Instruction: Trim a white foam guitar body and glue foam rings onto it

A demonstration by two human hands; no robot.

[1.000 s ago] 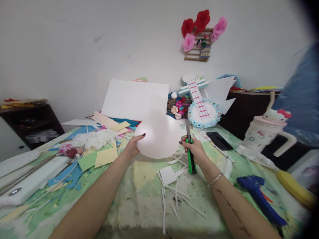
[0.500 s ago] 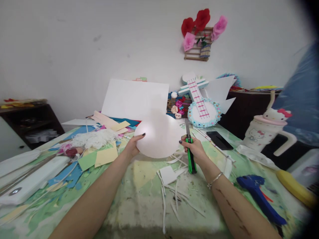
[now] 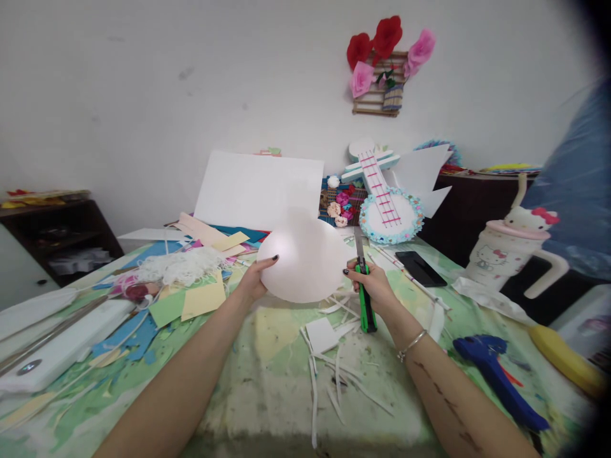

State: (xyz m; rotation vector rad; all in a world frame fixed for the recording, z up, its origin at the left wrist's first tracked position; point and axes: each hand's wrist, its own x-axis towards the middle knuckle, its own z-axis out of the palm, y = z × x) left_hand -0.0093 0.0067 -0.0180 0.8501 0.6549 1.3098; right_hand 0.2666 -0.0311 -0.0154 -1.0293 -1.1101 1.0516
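Frontally: a littered worktop point(image 3: 258, 407) and, over it, a white disc point(image 3: 305, 273) in hand

The worktop, under a stained green covering, spans the lower view. Behind, a white rectangular board point(image 3: 258, 187) leans near the wall point(image 3: 167, 95); to its right rests a banjo-shaped model point(image 3: 394, 213) with a frilled blue rim and pink-lined neck. The disc occupies the centre, before the board's lower edge, its face turned towards the viewer. A pale tumbler point(image 3: 491, 257) with a handle stands at right. The left hand point(image 3: 251, 280): grip clamped on the disc's left edge, thumb on the face. The right hand point(image 3: 375, 286): grip closed round a green-and-black cutter point(image 3: 365, 305), blade pointing away; its fingertips lie at the disc's right edge, though whether they pinch it cannot be told. A blue glue gun point(image 3: 506, 381) lies lower right; a dark phone point(image 3: 420, 269) lies beyond the right hand. Below the disc lies a white square piece point(image 3: 321, 335), with thin white strips point(image 3: 314, 407) scattered about it
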